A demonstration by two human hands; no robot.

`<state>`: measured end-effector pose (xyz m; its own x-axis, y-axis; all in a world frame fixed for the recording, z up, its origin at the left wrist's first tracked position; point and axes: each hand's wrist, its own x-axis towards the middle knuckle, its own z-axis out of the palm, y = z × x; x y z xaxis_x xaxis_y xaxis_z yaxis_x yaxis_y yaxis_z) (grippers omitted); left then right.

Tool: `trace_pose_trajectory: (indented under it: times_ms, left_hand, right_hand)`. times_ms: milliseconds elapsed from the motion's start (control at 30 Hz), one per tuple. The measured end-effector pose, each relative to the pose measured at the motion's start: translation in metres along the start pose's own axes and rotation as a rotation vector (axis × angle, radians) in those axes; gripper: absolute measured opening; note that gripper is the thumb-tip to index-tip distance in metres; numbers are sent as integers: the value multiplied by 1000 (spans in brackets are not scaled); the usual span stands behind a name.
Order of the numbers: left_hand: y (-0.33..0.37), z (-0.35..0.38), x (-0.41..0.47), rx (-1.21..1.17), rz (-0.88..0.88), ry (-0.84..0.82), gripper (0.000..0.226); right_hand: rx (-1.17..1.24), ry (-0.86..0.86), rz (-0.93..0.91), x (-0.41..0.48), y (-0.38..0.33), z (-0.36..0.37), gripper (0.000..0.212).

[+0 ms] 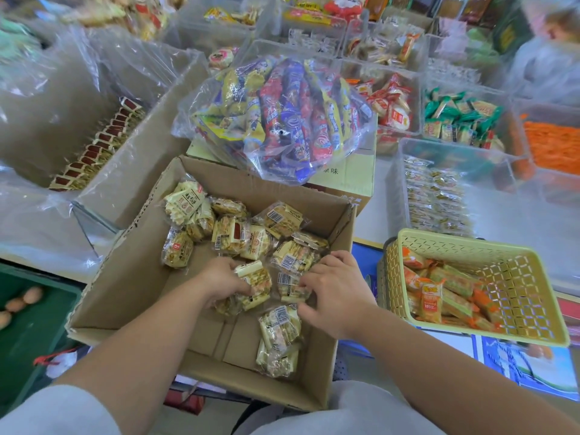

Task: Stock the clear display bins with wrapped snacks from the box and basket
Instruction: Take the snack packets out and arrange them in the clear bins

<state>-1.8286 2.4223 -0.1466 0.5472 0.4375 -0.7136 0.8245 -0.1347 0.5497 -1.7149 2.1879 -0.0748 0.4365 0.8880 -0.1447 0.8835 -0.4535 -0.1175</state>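
Sleeves (pixel 62 412) and bare forearms reach into the box (pixel 131 277), both hands down among cream-wrapped snacks (pixel 232 233). Here the left hand (pixel 224 282) grips a clump of them, and the right hand (pixel 332 296), just beside it, curls fingers and thumb round another. More lie loose ahead of both hands. Right of the right hand sits a yellow basket (pixel 470 243) of orange packs (pixel 430 296). Beyond the basket stands a clear bin (pixel 405 171), and ahead of the hands lies a bag (pixel 282 120) of mixed sweets.

Box (pixel 135 287) open on top: left floor bare, packets (pixel 282 255) crowd centre-right. Behind box: bulging bag (pixel 282 117) blocks at rear wall. Right of box: basket (pixel 470 243), narrow gap between.
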Motion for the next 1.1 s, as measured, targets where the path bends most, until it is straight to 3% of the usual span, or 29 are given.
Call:
trace_pose_trajectory:
  times_ms: [200, 267, 433, 633, 833, 933, 1000, 1100]
  left_hand:
    - [13, -25, -71, -271, 70, 132, 102]
    - [18, -24, -103, -480, 70, 147, 86]
    - [49, 13, -164, -805, 157, 66, 97]
    - [114, 73, -186, -989, 252, 63, 100]
    - [185, 150, -185, -1098, 252, 91, 62]
    - [214, 189, -183, -1181, 229, 64, 48]
    - [231, 211, -180, -1205, 221, 14, 50]
    - [255, 237, -173, -1194, 197, -62, 73]
  right_hand:
    - [88, 18, -46, -2, 0, -6, 61]
    - [242, 16, -64, -2, 3, -14, 76]
    - [695, 86, -173, -16, 22, -53, 109]
    - [835, 62, -321, -50, 75, -83, 94]
    - [860, 139, -268, -86, 152, -82, 92]
    - [942, 176, -217, -106, 192, -79, 81]
    - [1013, 197, -168, -120, 217, -78, 73]
    - [1100, 225, -83, -136, 248, -76, 63]
